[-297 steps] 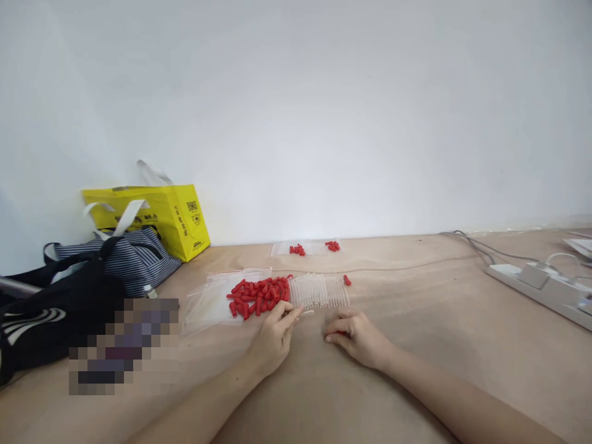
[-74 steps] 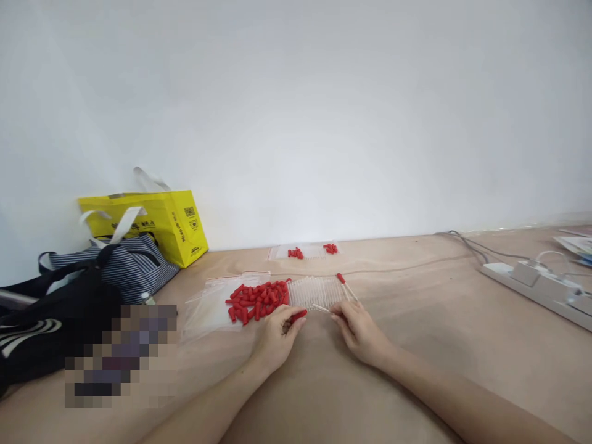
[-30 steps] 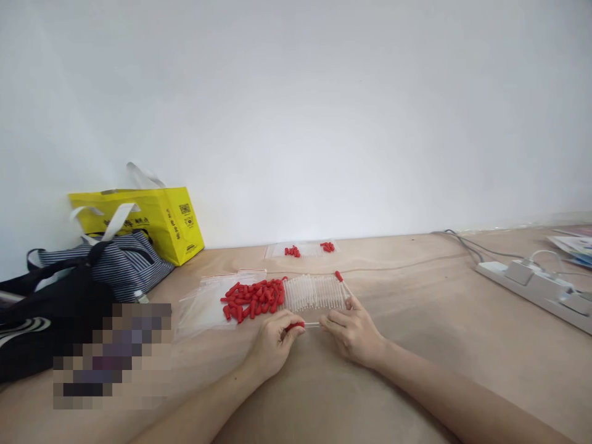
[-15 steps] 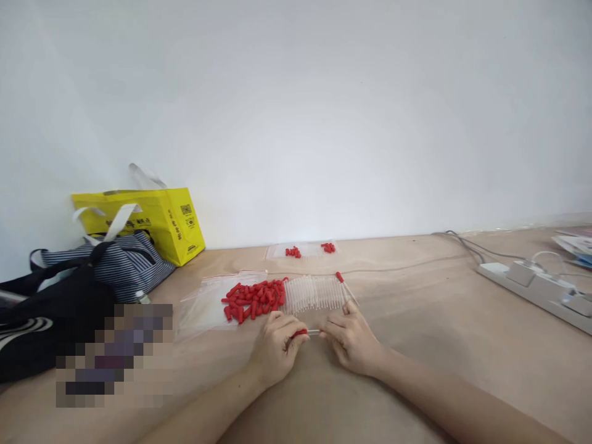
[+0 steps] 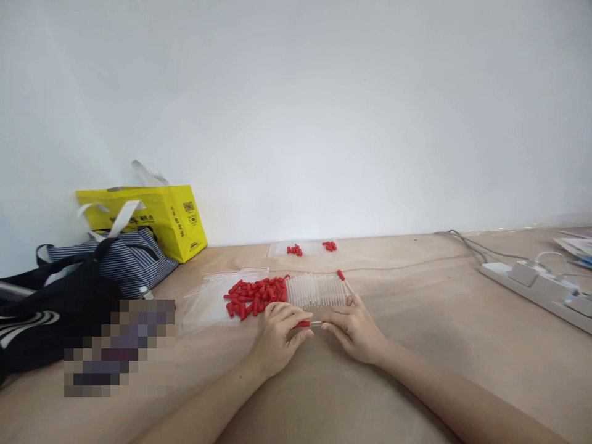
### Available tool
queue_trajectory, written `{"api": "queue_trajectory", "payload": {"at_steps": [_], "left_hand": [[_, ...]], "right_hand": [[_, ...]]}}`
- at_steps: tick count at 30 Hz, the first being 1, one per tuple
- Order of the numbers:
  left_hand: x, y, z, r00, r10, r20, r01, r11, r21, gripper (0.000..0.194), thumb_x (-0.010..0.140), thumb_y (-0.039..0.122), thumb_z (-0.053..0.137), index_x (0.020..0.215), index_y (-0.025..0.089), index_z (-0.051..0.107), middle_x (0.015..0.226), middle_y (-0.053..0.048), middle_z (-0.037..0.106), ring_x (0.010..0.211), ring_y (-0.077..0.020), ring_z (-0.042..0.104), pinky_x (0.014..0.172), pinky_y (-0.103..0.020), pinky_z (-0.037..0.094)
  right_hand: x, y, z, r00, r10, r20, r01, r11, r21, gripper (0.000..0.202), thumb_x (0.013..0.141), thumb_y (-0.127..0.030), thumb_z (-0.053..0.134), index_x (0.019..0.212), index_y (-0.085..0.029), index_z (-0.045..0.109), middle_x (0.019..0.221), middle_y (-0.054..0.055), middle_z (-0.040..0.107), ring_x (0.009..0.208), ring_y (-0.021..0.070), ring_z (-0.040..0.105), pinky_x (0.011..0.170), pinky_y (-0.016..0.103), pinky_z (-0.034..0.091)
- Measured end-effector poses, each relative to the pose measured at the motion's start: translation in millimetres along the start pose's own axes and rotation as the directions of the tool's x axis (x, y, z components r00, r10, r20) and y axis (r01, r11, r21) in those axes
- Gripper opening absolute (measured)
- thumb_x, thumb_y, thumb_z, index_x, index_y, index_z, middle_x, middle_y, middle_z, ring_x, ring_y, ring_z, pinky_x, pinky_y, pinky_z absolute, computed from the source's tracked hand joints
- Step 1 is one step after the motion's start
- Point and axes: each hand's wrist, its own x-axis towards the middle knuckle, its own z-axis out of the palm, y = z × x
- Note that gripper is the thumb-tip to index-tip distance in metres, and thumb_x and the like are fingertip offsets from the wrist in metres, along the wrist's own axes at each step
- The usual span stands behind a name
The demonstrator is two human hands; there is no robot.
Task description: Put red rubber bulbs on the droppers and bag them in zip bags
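My left hand (image 5: 280,336) curls around a red rubber bulb (image 5: 303,324), its thumb a little below the bulb. A thin clear tube (image 5: 316,323) runs from the bulb to my right hand (image 5: 356,330), whose thumb and fingertips pinch its other end. Beyond my right fingers lies a dropper (image 5: 341,275) with a red bulb on a clear tube. A row of clear tubes (image 5: 314,291) lies just past both hands. To its left is a pile of red rubber bulbs (image 5: 254,295), partly on clear zip bags (image 5: 208,302).
Against the wall lies another clear bag (image 5: 277,248) with red bulbs and tubes. A yellow bag (image 5: 185,216), a striped bag (image 5: 134,259) and a black bag (image 5: 55,320) stand at left. A white power strip (image 5: 513,280) with cables lies at right.
My left thumb has lowered slightly away from the red bulb, and more of the bulb shows. Both hands have shifted slightly, with the bulb and tube still between them.
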Motion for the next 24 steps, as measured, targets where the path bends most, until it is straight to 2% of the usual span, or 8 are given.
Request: {"api": "queue_trajectory", "payload": {"at_steps": [5, 9, 12, 15, 17, 20, 22, 24], "left_hand": [[-3.8, -5.3, -3.8, 0.994, 0.111, -0.014, -0.107, 0.976, 0.191, 0.019, 0.08, 0.03, 0.053, 0.097, 0.031, 0.062, 0.102, -0.002, 0.063, 0.1, -0.0212, 0.049, 0.095, -0.049, 0.021], [-5.3, -6.9, -3.9, 0.991, 0.13, 0.019, -0.131, 0.962, 0.24, 0.021, 0.08, 0.026, 0.052, 0.098, 0.032, 0.061, 0.111, -0.002, 0.059, 0.109, -0.0238, 0.045, 0.097, -0.055, 0.016], [-5.2, -9.4, -3.0, 0.995, 0.091, 0.037, -0.096, 0.974, 0.205, 0.026, 0.08, 0.025, 0.05, 0.105, 0.029, 0.059, 0.111, -0.003, 0.059, 0.11, -0.0235, 0.045, 0.098, -0.055, 0.019], [-4.9, -12.6, -1.3, 0.999, 0.043, 0.022, -0.046, 0.987, 0.154, 0.028, 0.08, 0.024, 0.049, 0.106, 0.025, 0.058, 0.109, -0.006, 0.06, 0.11, -0.0228, 0.046, 0.097, -0.052, 0.027], [-4.8, -14.1, 0.0, 0.999, 0.028, 0.029, -0.031, 0.992, 0.121, 0.026, 0.08, 0.022, 0.049, 0.103, 0.023, 0.06, 0.109, -0.007, 0.059, 0.109, -0.0228, 0.046, 0.095, -0.051, 0.031], [-5.0, -14.6, 1.9, 0.999, 0.021, 0.048, -0.025, 0.997, 0.079, 0.024, 0.079, 0.021, 0.05, 0.1, 0.022, 0.062, 0.109, -0.008, 0.059, 0.11, -0.0235, 0.046, 0.094, -0.051, 0.034], [-5.1, -14.2, 2.5, 0.998, 0.017, 0.053, -0.021, 0.998, 0.06, 0.023, 0.078, 0.02, 0.05, 0.098, 0.023, 0.063, 0.109, -0.008, 0.059, 0.11, -0.0237, 0.046, 0.094, -0.052, 0.033], [-5.2, -13.5, 2.4, 0.998, 0.012, 0.059, -0.015, 0.999, 0.048, 0.023, 0.078, 0.02, 0.05, 0.096, 0.023, 0.063, 0.108, -0.008, 0.059, 0.109, -0.0236, 0.046, 0.094, -0.052, 0.033]], "right_hand": [[-5.2, 4.0, -2.1, 0.977, -0.109, -0.182, 0.082, 0.985, -0.149, 0.015, 0.085, -0.025, 0.046, 0.082, -0.023, 0.061, 0.067, -0.002, 0.062, 0.069, 0.0115, 0.051, 0.083, 0.036, 0.018], [-5.8, 4.6, 1.4, 0.958, -0.154, -0.24, 0.101, 0.97, -0.221, 0.016, 0.084, -0.021, 0.047, 0.079, -0.022, 0.061, 0.073, -0.002, 0.063, 0.078, 0.0125, 0.051, 0.089, 0.04, 0.014], [-6.1, 14.0, 2.3, 0.963, -0.069, -0.259, 0.002, 0.968, -0.252, 0.018, 0.083, -0.019, 0.046, 0.077, -0.023, 0.063, 0.072, -0.001, 0.062, 0.075, 0.013, 0.049, 0.086, 0.039, 0.016], [-6.6, 32.9, -1.7, 0.947, 0.174, -0.27, -0.245, 0.934, -0.259, 0.02, 0.083, -0.023, 0.045, 0.076, -0.023, 0.064, 0.072, 0.001, 0.062, 0.074, 0.0149, 0.048, 0.081, 0.038, 0.019], [-5.8, 46.6, -5.6, 0.879, 0.405, -0.25, -0.464, 0.847, -0.259, 0.023, 0.083, -0.026, 0.044, 0.076, -0.023, 0.065, 0.074, 0.003, 0.063, 0.077, 0.0175, 0.049, 0.077, 0.037, 0.02], [-1.6, 61.0, -9.2, 0.676, 0.714, -0.183, -0.734, 0.629, -0.256, 0.026, 0.082, -0.03, 0.042, 0.077, -0.023, 0.066, 0.08, 0.006, 0.065, 0.084, 0.022, 0.051, 0.075, 0.038, 0.022], [2.4, 65.2, -8.4, 0.577, 0.806, -0.135, -0.806, 0.535, -0.252, 0.027, 0.081, -0.031, 0.041, 0.079, -0.023, 0.067, 0.081, 0.007, 0.066, 0.087, 0.0239, 0.052, 0.075, 0.038, 0.024], [6.1, 66.4, -5.5, 0.541, 0.834, -0.113, -0.828, 0.504, -0.244, 0.027, 0.08, -0.033, 0.042, 0.08, -0.023, 0.067, 0.078, 0.008, 0.066, 0.086, 0.0248, 0.055, 0.075, 0.039, 0.025]]}}
